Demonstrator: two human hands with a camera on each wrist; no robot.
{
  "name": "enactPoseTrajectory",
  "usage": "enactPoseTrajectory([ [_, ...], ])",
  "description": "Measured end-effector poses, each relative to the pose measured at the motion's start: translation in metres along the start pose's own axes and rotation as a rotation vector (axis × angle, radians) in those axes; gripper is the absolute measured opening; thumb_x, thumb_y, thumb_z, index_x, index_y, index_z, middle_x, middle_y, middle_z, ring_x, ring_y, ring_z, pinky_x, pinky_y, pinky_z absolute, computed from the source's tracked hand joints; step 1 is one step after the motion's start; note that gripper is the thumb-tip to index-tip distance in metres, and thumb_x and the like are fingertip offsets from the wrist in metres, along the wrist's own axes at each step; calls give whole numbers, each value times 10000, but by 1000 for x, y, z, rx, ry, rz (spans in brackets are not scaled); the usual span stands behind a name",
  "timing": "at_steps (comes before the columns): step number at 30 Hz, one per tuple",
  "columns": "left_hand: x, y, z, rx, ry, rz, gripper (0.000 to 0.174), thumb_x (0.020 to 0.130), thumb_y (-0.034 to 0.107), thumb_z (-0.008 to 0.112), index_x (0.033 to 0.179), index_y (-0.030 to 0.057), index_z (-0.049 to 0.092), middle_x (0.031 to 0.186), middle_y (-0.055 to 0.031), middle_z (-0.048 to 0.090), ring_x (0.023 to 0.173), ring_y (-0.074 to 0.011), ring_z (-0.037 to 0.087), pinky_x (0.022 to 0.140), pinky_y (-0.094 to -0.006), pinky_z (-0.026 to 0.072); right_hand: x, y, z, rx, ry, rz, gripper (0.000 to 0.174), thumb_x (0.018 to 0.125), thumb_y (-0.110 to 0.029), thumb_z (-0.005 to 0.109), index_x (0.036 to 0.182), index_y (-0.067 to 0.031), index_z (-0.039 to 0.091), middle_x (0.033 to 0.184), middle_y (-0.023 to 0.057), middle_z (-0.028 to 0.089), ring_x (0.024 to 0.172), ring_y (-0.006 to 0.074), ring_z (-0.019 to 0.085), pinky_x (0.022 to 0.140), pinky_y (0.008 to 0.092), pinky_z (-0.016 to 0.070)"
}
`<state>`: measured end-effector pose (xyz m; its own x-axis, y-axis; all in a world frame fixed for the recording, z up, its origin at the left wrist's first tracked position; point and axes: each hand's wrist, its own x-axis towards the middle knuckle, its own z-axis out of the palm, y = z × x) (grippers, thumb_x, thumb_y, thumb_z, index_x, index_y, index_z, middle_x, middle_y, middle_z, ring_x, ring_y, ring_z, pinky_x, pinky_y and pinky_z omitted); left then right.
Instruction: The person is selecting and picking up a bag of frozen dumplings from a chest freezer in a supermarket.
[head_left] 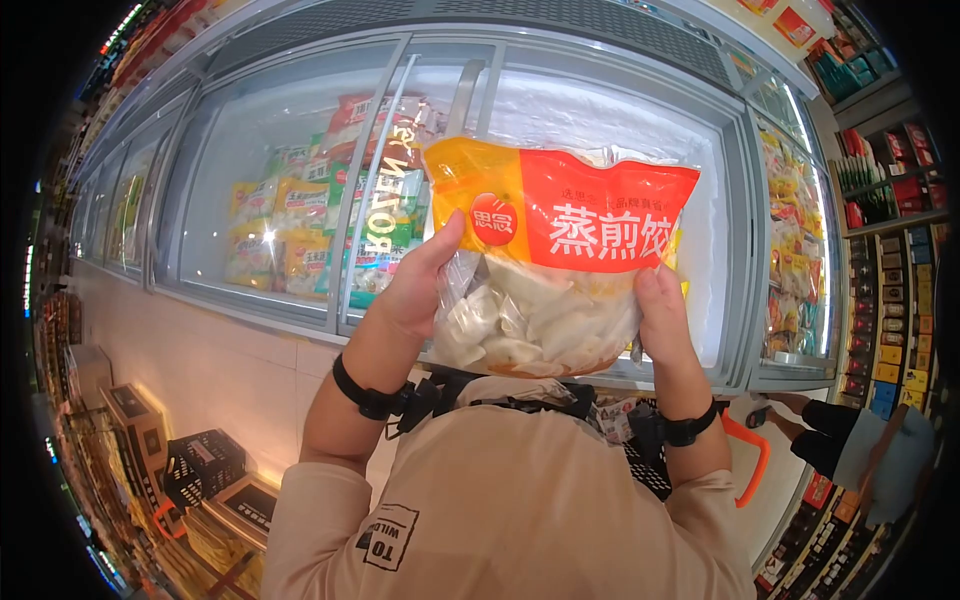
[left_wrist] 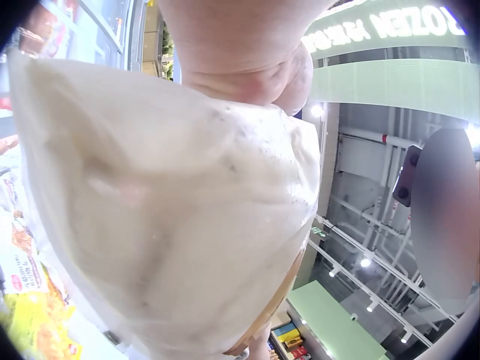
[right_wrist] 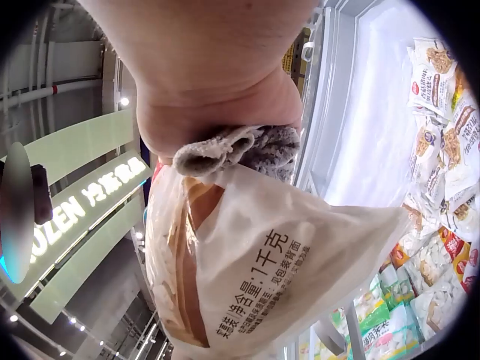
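A large clear-bottomed bag of frozen dumplings [head_left: 560, 225], yellow and red on top with white lettering, is held up in front of the chest. My left hand [head_left: 422, 285] grips its left side, thumb over the front. At the opposite side my right hand [head_left: 662, 312] pinches the edge with the thumb on the red panel. The left wrist view shows the bag's pale underside [left_wrist: 165, 202] close up. In the right wrist view a fuzzy grey cloth [right_wrist: 240, 152] is tucked between the right palm and the bag, whose lower corner bears printed text.
Behind the bag stands a chest freezer with a sliding glass lid [head_left: 270, 130] and a grey front rail [head_left: 250, 312]. Bagged frozen foods [head_left: 290, 215] lie inside it. A black shopping basket [head_left: 650, 465] with an orange handle is below my right arm. Another person [head_left: 880, 450] stands at the right.
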<state>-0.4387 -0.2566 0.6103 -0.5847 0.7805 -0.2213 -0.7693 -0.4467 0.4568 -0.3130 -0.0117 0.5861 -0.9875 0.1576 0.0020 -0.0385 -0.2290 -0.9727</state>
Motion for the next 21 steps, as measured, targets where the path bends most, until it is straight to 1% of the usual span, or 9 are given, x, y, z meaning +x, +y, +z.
enactPoseTrajectory([
  [4,-1,-1,-3,29,19,37,509,1051,379,354,1438,50,377,1394,-123,513,1241,-241,538,1055,-400,436,1,-1,7,-18,44,-32,413,1029,-323,485,1257,15,552,1208,73,625,1085,125,561,953,298,431],
  [7,-3,-1,-4,-26,-46,10,509,1052,378,352,1441,50,376,1400,-122,508,1255,-236,528,1068,-394,423,1,2,6,-27,69,-28,391,1036,-310,471,1225,16,573,1176,67,639,1048,118,573,929,288,438],
  [11,-3,-4,-5,22,-2,36,515,1052,387,351,1441,50,377,1406,-121,504,1262,-236,523,1076,-391,413,2,10,5,-26,123,-26,372,1040,-296,463,1196,16,592,1149,56,647,1008,101,574,891,278,446],
  [14,-3,-6,-11,57,53,50,519,1052,390,348,1443,50,373,1411,-122,500,1267,-239,520,1077,-393,412,7,5,12,-10,139,-32,358,1040,-286,465,1156,18,616,1093,43,659,955,82,573,850,266,452],
  [16,-4,-7,-13,61,59,59,519,1052,389,347,1445,50,368,1413,-123,498,1269,-243,518,1077,-398,414,8,4,9,-26,105,-5,357,1039,-286,469,1132,19,629,1059,40,667,920,75,575,819,262,458],
  [19,-6,-6,-6,-28,4,44,515,1052,378,349,1450,52,359,1414,-128,496,1271,-252,518,1074,-403,419,10,6,-7,-26,27,45,343,1031,-278,485,1094,18,646,1021,42,677,884,69,581,783,260,466],
  [21,-6,-7,-4,-17,27,73,515,1051,375,353,1452,51,356,1413,-132,496,1269,-259,520,1072,-408,422,12,10,-20,-19,-27,83,330,1017,-270,507,1093,19,646,1016,47,679,881,73,586,778,262,471],
])
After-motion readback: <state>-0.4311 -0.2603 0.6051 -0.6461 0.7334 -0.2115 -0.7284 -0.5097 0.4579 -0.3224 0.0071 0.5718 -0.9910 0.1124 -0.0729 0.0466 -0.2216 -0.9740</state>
